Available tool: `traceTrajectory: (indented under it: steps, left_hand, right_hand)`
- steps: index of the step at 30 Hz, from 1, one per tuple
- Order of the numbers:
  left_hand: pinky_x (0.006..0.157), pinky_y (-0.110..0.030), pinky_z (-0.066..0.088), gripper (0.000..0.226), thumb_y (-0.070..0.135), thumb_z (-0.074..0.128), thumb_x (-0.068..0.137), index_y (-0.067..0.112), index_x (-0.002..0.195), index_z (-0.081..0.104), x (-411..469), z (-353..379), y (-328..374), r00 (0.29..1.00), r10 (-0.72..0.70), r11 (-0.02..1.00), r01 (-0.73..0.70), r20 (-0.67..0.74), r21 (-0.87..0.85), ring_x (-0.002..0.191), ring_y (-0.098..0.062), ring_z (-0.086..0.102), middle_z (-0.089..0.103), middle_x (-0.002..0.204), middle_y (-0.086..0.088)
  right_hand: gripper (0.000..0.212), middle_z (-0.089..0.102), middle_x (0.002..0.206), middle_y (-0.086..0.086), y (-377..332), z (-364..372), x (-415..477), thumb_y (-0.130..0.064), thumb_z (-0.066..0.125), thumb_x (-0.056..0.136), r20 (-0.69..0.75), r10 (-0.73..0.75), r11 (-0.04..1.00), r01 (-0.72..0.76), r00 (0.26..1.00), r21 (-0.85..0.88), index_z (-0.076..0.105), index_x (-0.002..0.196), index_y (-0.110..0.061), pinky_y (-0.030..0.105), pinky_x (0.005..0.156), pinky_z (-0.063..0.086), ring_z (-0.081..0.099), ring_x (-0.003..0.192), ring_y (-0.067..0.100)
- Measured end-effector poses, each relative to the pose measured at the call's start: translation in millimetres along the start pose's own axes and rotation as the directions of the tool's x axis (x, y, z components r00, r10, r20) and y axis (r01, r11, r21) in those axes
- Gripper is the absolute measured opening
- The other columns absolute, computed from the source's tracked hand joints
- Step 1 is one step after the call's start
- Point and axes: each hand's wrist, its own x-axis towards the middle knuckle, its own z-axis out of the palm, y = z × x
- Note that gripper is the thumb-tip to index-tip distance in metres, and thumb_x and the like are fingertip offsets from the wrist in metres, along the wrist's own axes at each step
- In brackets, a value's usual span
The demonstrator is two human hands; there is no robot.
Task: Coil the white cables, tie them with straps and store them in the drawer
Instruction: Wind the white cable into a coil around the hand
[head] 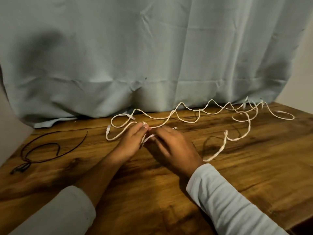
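A wooden counter is backed by a pale blue curtain. Near its middle, a short length of white cable is pinched between the left hand and the right hand, both grips clenched on it. Beyond and to the right of the grips the cable is spread in loose waves; a connector end lies just left. Dark straps are left well to the left. Even loops are best formed by feeding slack steadily, with tangles shaken out first. No drawer is seen
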Motion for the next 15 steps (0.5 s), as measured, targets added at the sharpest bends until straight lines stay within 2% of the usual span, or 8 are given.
traceTrajectory:
  steps: [1,3,5,7,10,15]
  left_hand:
    - [0.083,-0.043,0.057,0.03,0.027,0.043,0.109,0.028,0.096,0.07,-2,2,2,0.999,-0.019,1.0,0.019,0.051,0.005,0.082,-0.02,0.072,0.076,0.091,0.0]
    - [0.06,-0.034,0.054,0.03,0.026,0.039,0.11,0.012,0.105,0.065,-5,5,6,0.98,-0.066,0.998,0.069,0.19,-0.006,0.057,-0.028,0.066,0.074,0.08,-0.014]
    - [0.051,-0.03,0.046,0.035,0.027,0.036,0.111,0.004,0.103,0.062,-6,5,8,0.962,-0.102,0.995,0.101,0.252,0.02,0.046,-0.026,0.057,0.067,0.067,-0.018]
    - [0.05,-0.03,0.04,0.037,0.029,0.037,0.11,0.006,0.098,0.064,-8,5,9,0.95,-0.12,0.991,0.134,0.289,-0.029,0.042,-0.021,0.048,0.054,0.058,-0.011]
    - [0.055,-0.031,0.038,0.039,0.032,0.037,0.109,0.005,0.099,0.064,-12,7,15,0.904,-0.148,0.947,0.247,0.402,-0.206,0.042,-0.014,0.037,0.036,0.057,-0.003]
    - [0.056,-0.029,0.038,0.031,0.035,0.043,0.106,0.009,0.096,0.058,-16,9,19,0.832,-0.171,0.809,0.424,0.527,-0.407,0.042,-0.009,0.032,0.031,0.056,0.005]
  right_hand:
    - [0.025,0.065,0.116,-0.002,3,-1,-1,-0.03,0.052,0.106,-0.047,0.024,1.0,-0.023,0.999,0.02,0.062,0.128,-0.024,0.035,0.084,0.051,0.061,0.1,0.016]
    - [0.029,0.062,0.118,-0.003,9,-2,-1,-0.031,0.05,0.105,-0.087,0.069,0.998,-0.069,0.994,-0.001,0.059,0.132,-0.026,0.04,0.079,0.053,0.061,0.098,0.017]
    - [0.032,0.062,0.119,-0.003,14,-3,-1,-0.037,0.047,0.104,-0.105,0.106,0.993,-0.111,0.989,-0.041,0.058,0.133,-0.028,0.042,0.078,0.055,0.063,0.1,0.018]
    - [0.029,0.064,0.113,-0.004,19,-5,-1,-0.041,0.046,0.104,-0.148,0.14,0.988,-0.149,0.979,-0.045,0.062,0.123,-0.026,0.04,0.076,0.054,0.063,0.095,0.018]
    - [0.021,0.067,0.098,-0.005,27,-4,-1,-0.039,0.052,0.106,-0.197,0.183,0.978,-0.2,0.963,-0.067,0.066,0.105,-0.024,0.04,0.071,0.053,0.062,0.087,0.015]
    - [0.027,0.069,0.087,-0.004,28,-5,-2,-0.043,0.046,0.107,-0.171,0.209,0.972,-0.224,0.963,-0.071,0.064,0.101,-0.025,0.032,0.063,0.042,0.064,0.078,0.016]
